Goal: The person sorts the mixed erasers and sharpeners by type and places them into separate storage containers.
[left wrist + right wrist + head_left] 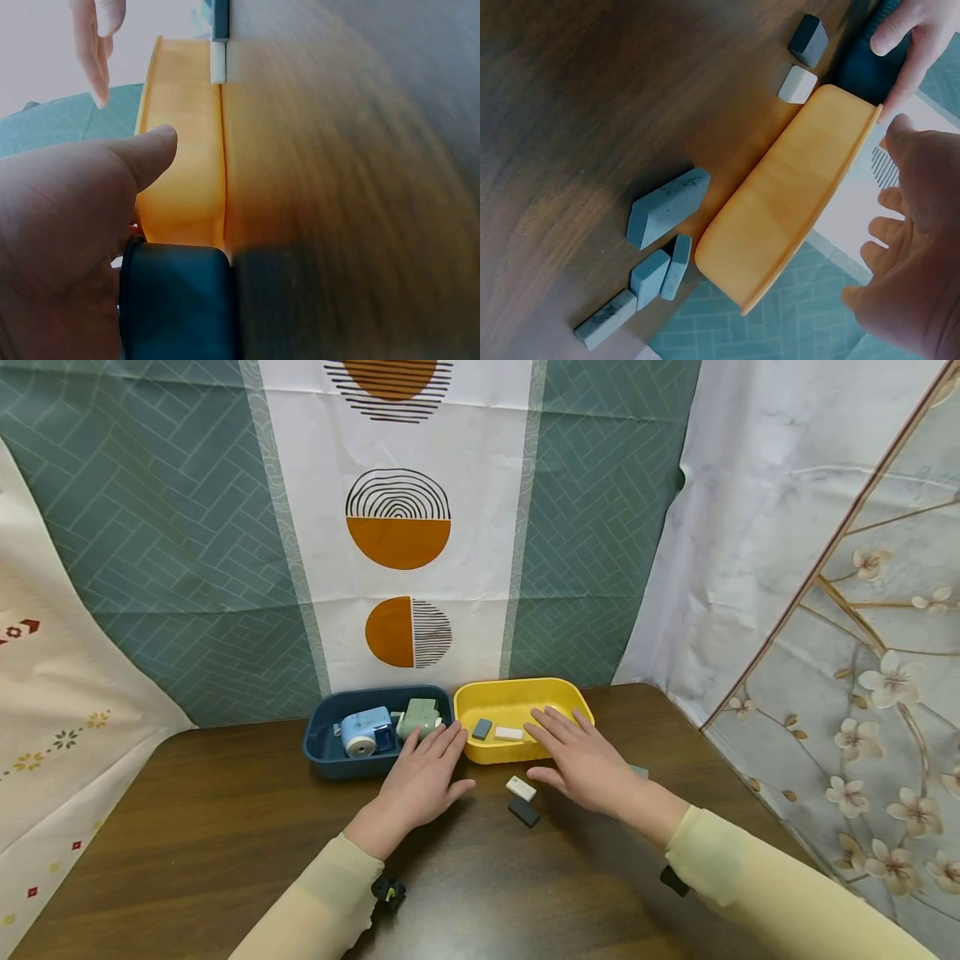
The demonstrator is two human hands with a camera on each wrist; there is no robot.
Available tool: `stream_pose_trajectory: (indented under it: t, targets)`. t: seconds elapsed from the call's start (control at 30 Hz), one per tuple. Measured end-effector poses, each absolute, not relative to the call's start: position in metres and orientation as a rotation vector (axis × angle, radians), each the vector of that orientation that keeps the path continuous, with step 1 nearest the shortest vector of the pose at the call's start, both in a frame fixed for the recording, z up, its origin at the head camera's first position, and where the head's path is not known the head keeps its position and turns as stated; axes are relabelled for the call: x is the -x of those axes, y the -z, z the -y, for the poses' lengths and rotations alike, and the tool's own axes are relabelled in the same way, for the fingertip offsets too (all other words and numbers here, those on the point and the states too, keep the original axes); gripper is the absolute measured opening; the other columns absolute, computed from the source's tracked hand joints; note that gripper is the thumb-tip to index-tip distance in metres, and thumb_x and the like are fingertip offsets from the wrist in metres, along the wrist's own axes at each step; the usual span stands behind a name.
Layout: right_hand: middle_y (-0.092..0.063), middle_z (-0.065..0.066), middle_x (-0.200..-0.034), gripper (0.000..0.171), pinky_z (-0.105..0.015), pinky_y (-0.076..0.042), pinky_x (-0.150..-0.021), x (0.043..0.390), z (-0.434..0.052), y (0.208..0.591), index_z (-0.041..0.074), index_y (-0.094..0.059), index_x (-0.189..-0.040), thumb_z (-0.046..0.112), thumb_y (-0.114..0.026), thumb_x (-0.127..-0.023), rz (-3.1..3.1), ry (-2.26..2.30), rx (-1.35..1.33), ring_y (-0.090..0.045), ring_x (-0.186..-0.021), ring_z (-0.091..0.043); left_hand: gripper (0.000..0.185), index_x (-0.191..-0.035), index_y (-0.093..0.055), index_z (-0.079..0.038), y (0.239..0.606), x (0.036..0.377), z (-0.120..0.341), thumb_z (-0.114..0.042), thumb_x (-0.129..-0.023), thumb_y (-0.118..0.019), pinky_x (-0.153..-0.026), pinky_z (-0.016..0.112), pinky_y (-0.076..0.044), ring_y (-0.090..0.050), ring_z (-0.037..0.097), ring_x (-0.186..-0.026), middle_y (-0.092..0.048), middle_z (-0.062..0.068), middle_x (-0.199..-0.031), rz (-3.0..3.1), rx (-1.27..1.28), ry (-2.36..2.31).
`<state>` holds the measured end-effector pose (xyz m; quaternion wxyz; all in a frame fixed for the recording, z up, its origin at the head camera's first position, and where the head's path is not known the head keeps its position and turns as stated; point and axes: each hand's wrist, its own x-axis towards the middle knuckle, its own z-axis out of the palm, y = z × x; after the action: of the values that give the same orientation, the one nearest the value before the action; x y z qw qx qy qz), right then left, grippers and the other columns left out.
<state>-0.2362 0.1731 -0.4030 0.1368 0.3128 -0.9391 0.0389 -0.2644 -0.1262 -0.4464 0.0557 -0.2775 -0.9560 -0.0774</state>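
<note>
My left hand [422,777] reaches over the front right corner of a navy bin [348,767], fingers extended. In that bin lie a light blue pencil sharpener [366,731] and a green one [420,717]. My right hand [583,760] hovers by the front right of a yellow bin [480,752], fingers spread and holding nothing. A blue-grey eraser [482,729] and a white eraser [509,734] lie inside it. On the table between the hands are another white eraser [521,788] and a black eraser [523,812]. Whether either hand touches a bin, I cannot tell.
Several blue-grey erasers [669,208] lie on the table right of the yellow bin, mostly behind my right hand in the head view. The brown wooden table [247,835] ends at a patterned curtain [480,527] behind the bins.
</note>
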Motion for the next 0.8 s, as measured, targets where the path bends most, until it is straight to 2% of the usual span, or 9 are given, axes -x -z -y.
stream_pose_trajectory:
  t: [0.8]
  targets:
    - [-0.046,-0.018,-0.171,0.074,-0.068,-0.027,-0.129,0.21,-0.179,0.412,0.004,-0.056,-0.161,0.045,-0.079,-0.103,2.688,-0.133,-0.927,-0.039,-0.16,-0.039,0.085,-0.174,-0.035,-0.012,0.446,0.263,0.127,-0.055,-0.109,-0.066,-0.135,0.061,-0.009,-0.025,0.033,-0.167,-0.025,0.008,-0.182,2.91,0.841,0.239]
